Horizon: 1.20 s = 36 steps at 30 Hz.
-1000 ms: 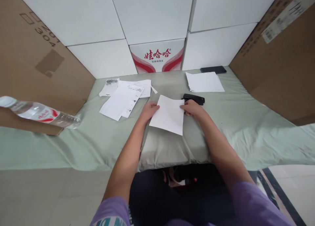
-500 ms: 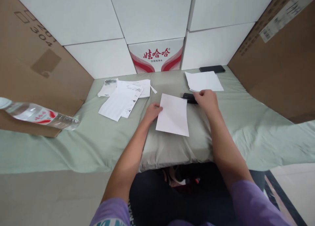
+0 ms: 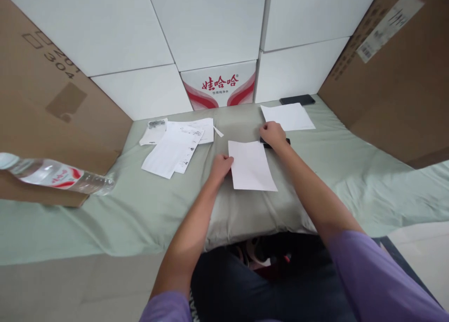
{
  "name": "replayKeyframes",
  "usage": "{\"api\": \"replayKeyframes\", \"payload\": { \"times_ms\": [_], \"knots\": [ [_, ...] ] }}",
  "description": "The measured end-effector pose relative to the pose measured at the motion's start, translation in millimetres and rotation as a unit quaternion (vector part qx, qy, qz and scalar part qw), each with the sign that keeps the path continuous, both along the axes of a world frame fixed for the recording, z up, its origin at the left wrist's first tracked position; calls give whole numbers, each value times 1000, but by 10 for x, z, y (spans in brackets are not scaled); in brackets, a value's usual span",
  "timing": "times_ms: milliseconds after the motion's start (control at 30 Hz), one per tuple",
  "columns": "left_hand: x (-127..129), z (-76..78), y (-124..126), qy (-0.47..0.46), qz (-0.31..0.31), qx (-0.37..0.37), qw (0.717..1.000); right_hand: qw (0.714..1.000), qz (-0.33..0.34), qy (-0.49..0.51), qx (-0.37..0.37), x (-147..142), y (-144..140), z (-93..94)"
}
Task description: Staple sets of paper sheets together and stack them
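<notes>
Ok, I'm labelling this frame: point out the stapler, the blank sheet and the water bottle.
stapler [image 3: 286, 141], head view, black end showing beside the right hand
blank sheet [image 3: 253, 167], head view, its middle
water bottle [image 3: 58, 176], head view, its label

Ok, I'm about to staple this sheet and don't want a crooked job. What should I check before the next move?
1. Left hand steadies the blank sheet at its left edge: ok.
2. Sheet lies flat on the cushion: ok.
3. Right hand on the black stapler: ok.
4. Grip closed around the stapler: cannot tell.
5. Stapler lined up with the sheet's corner: not ok, it lies just beyond it.
6. Spare paper stack clear of the hands: ok.
</notes>
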State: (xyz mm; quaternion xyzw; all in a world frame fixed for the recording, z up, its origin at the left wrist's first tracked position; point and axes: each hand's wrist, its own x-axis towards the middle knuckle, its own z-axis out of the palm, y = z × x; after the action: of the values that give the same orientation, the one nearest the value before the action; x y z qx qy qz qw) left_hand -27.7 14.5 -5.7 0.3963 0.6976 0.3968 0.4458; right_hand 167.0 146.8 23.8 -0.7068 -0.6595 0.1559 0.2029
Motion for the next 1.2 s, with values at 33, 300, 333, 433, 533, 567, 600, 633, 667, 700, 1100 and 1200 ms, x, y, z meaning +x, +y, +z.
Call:
{"api": "replayKeyframes", "payload": {
  "times_ms": [33,300,333,433,533,567,600,633,667,700,1100,1200],
  "knots": [
    [8,5,-4,-7,-2,-2,1000,1000,-9,0,-2,2,13,-26],
    [39,-4,-31,10,-17,-1,1000,998,-18,-23,-47,-7,84,-28],
    [44,-9,-33,3,-22,-1,1000,998,-18,-23,-49,-8,88,-31],
    [63,-20,-39,-38,-38,-14,998,998,-17,-25,-54,-10,99,-47],
    [83,-21,-44,-60,-51,-30,996,998,-17,-28,-50,-13,101,-60],
    [86,-20,-45,-63,-53,-32,996,998,-17,-29,-48,-14,100,-61],
    [86,-19,-45,-64,-53,-32,996,998,-18,-29,-46,-14,98,-59],
    [84,-20,-45,-62,-51,-31,996,998,-18,-27,-45,-13,96,-55],
    [80,-20,-45,-59,-47,-27,997,999,-18,-24,-44,-11,94,-49],
    [74,-22,-43,-57,-44,-23,997,999,-18,-20,-44,-8,94,-42],
    [57,-41,-29,-49,-48,-29,997,998,-30,-28,-38,-13,127,-68],
    [57,-29,-34,-35,-50,-28,998,998,-32,-41,-44,-30,124,-76]
  ]
}}
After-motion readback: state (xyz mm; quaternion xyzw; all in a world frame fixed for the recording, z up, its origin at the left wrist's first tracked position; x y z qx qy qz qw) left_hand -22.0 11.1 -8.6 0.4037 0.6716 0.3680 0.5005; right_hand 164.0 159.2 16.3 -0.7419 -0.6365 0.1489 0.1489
